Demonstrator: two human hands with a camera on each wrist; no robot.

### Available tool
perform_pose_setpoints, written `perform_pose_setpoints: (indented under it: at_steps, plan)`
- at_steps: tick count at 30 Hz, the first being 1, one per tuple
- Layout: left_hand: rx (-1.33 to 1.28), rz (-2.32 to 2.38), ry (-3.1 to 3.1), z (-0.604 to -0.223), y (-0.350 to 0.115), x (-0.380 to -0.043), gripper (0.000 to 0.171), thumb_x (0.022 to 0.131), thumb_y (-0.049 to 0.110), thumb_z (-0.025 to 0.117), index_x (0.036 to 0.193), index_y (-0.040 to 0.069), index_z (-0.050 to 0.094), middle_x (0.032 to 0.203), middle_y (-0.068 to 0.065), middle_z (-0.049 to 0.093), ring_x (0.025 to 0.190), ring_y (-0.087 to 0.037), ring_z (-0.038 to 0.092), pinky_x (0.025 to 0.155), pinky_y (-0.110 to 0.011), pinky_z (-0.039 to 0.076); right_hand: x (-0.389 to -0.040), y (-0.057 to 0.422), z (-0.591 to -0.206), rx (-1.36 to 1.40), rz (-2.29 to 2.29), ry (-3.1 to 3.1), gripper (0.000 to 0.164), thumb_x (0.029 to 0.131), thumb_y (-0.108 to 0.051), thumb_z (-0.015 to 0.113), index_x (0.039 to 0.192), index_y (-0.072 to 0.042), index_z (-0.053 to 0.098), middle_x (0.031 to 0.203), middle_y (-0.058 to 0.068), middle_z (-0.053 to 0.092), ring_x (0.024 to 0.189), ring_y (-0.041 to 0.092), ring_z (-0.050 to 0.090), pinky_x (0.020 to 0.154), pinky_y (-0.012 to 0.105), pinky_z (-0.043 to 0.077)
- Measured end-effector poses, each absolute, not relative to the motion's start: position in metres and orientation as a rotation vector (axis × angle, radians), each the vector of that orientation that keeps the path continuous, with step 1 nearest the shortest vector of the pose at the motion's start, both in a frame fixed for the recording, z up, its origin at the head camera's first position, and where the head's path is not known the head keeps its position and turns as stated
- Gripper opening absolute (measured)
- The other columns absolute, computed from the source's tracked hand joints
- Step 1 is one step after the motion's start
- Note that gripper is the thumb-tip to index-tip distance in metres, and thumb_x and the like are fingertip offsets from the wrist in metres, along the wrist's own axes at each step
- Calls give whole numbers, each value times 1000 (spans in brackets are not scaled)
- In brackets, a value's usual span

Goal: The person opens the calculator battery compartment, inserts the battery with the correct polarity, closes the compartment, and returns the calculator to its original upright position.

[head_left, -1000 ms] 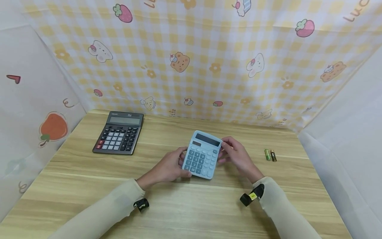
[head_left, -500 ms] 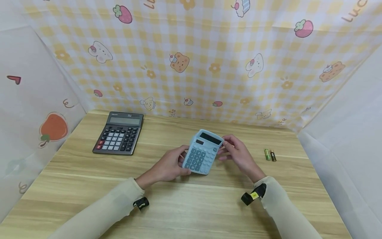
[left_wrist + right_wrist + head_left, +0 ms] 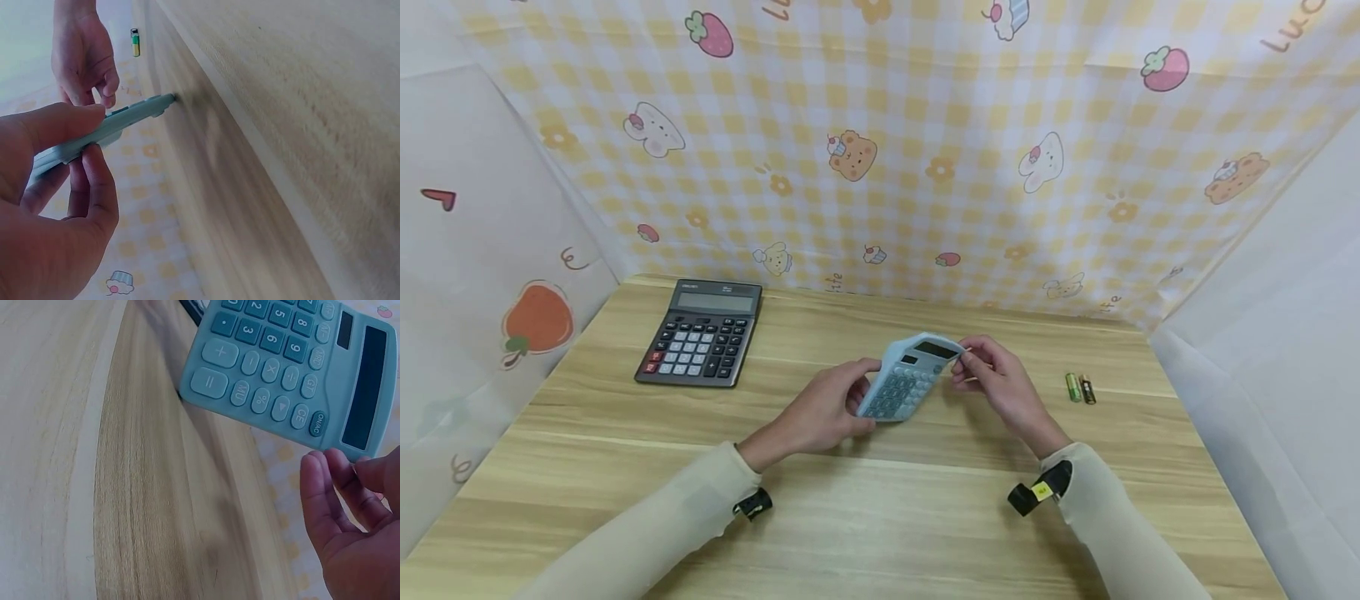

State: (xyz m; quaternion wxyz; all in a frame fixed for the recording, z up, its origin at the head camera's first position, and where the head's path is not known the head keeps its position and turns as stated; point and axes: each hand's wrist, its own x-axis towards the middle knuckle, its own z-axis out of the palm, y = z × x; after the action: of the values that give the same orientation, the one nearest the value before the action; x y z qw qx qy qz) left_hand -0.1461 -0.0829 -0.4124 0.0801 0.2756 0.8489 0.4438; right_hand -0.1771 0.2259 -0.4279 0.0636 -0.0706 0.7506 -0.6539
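A light-blue calculator (image 3: 904,388) with dark-teal keys is tilted up steeply, its display end raised and its lower end close over the wooden table. My left hand (image 3: 829,407) grips its left edge; in the left wrist view the thumb (image 3: 72,122) lies on the key side and curled fingers (image 3: 100,187) support the back. At the upper right corner, my right hand (image 3: 1006,390) pinches the calculator with thumb and fingertips, as the right wrist view shows near the display (image 3: 365,387). The calculator's back is hidden in the head view.
A larger dark-grey calculator (image 3: 700,333) lies at the back left of the wooden table (image 3: 880,517). Two small batteries, one green (image 3: 1072,387) and one black-and-gold (image 3: 1087,389), lie side by side at the right. A checked cloth (image 3: 895,208) hangs behind.
The light-blue calculator has tipped from facing the camera to a steep tilt, so its face looks foreshortened. Both hands stay on it, the right slightly higher. The grey calculator and batteries stay put.
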Motion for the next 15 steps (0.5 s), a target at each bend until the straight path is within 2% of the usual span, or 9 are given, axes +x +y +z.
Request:
perform_pose_setpoints:
  at_steps: [4, 9, 15]
  plan:
    - [882, 1269, 2616, -411, -83, -145, 75, 84, -5, 90, 152, 3, 59, 110, -5, 67, 96, -15, 65, 83, -30, 60, -177, 227, -425, -186, -1995, 2275, 25, 115, 0, 52, 132, 14, 63, 108, 26, 71, 95, 20, 75, 87, 34, 64]
    - [938, 1175, 2705, -410, -82, -143, 73, 86, -4, 90, 152, 3, 60, 111, -5, 67, 96, -16, 64, 82, -30, 59, -177, 229, -421, -152, -2032, 2235, 25, 114, 3, 53, 131, 17, 64, 111, 31, 72, 92, 16, 76, 88, 35, 64]
    - [1016, 1080, 2780, -408, -81, -141, 69, 87, -5, 88, 151, 6, 63, 114, -8, 69, 98, -21, 70, 82, -31, 60, -173, 233, -420, -109, -2054, 2187, 32, 116, -9, 56, 131, 17, 66, 105, 15, 75, 93, 17, 76, 91, 35, 63]
